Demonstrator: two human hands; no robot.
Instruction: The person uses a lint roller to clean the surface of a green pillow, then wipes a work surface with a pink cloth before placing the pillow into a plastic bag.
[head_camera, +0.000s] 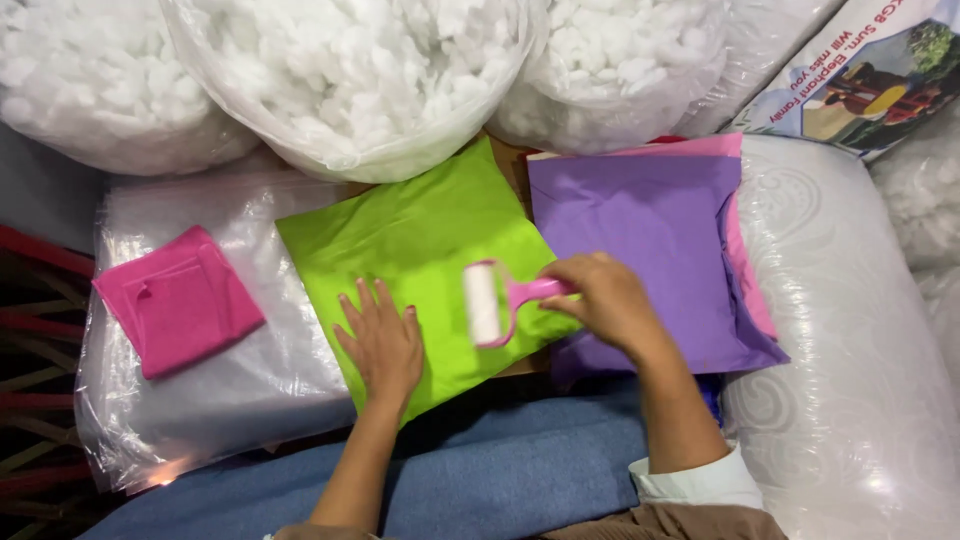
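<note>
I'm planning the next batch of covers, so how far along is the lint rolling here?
In hand: the right hand runs a pink lint roller over the green cover, which the left hand presses flat. The purple cover and the folded pink cloth lie aside untouched; whether they are rolled cannot be told.

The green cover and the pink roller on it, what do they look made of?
The green cover looks like thin woven cloth, matte, with soft creases. The roller has a glossy pink handle, likely plastic, and a white drum that may be sticky paper. The right hand grips the handle; the left hand presses flat on the cloth.
</note>
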